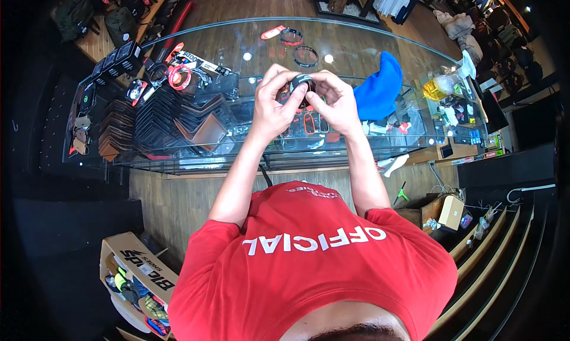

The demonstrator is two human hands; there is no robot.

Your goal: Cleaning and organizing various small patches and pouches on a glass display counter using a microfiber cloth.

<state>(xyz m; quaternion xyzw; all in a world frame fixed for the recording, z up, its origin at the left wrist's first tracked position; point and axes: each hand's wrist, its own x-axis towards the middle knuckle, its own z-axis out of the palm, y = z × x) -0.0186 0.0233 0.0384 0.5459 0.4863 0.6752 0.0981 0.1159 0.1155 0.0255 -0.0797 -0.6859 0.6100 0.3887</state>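
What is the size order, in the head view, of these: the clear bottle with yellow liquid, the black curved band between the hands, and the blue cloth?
1. Blue cloth
2. Clear bottle with yellow liquid
3. Black curved band, partly hidden by fingers

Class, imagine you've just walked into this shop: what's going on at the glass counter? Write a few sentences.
A person in a red shirt holds a small dark band above a glass counter, pinched between the left hand and right hand. Farther off, a black-and-red ring lies by a red tag, with a dark ring nearer the hands. A blue cloth is just right of the right hand.
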